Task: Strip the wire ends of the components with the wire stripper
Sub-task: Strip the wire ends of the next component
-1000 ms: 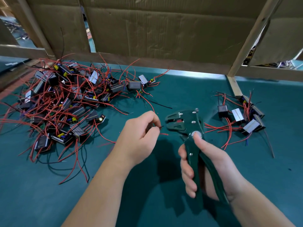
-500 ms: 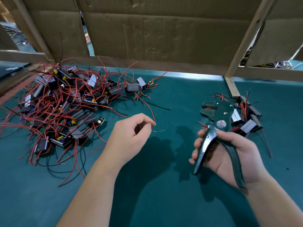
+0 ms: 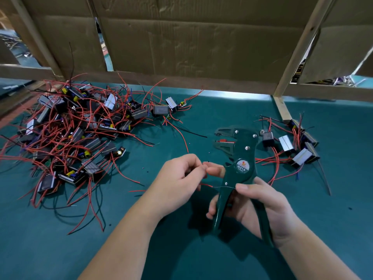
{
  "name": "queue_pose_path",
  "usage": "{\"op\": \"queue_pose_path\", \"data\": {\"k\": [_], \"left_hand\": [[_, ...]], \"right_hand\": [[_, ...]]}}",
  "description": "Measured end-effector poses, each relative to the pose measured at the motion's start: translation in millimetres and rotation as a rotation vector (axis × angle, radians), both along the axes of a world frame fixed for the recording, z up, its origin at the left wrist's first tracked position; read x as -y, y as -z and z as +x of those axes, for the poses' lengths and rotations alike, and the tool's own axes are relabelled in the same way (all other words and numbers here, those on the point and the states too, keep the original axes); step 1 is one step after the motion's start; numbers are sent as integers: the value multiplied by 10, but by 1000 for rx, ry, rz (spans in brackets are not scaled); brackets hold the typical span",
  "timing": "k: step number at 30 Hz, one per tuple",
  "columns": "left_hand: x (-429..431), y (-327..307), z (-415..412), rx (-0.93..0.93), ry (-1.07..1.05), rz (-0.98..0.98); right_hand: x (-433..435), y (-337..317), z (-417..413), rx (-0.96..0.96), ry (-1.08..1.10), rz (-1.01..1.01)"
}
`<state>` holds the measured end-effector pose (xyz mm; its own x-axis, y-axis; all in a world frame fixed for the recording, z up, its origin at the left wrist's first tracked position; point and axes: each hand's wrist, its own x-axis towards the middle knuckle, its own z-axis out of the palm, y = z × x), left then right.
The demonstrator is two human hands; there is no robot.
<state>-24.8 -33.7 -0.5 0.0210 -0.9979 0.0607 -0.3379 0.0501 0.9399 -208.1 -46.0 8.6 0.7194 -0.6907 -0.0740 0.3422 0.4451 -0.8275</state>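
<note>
Teal tabletop [image 3: 50,239], cardboard [image 3: 181,47] behind. Gripping wire stripper [image 3: 240,150], right hand [image 3: 262,209] now brought against left hand [image 3: 177,178] pinching red wire [image 3: 205,185]; bare strand [image 3: 224,187] exposed. End judged stripped, jaws gaping.

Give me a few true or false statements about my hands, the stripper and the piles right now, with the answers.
1. The right hand holds the stripper. True.
2. The stripper is yellow. False: it is dark green.
3. The bigger component pile lies to the left. True.
4. The left hand is empty. False: it pinches a red wire.
</note>
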Motion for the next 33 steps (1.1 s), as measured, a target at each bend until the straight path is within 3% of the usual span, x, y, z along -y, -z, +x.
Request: {"op": "queue_pose_path", "data": {"k": [3,9,14,16,18,20,22,28,32,33], "left_hand": [[5,-11,28,-50,-14,42],[-21,-51,41,72,24,97],[-51,-185,304,25,92,393],[-108,-244,552,-52,56,515],[-153,-317,773,-243,-82,539],[-127,-403,841,-529,-198,424],[-11,-469,716,-671,-210,336],[603,-392,-375,-429,94,415],[912,-251,-825,-740,293,471],[956,-206,-864,-737,311,451]], "right_hand": [[-1,0,29,5,8,36],[11,-19,30,-29,90,64],[162,-79,-145,-9,345,98],[239,-114,-271,-14,439,101],[291,-138,-384,-7,491,112],[309,-135,-444,11,494,125],[300,-119,-443,37,485,130],[286,-120,-489,148,391,74],[296,-113,-534,176,367,72],[299,-105,-543,175,374,75]]}}
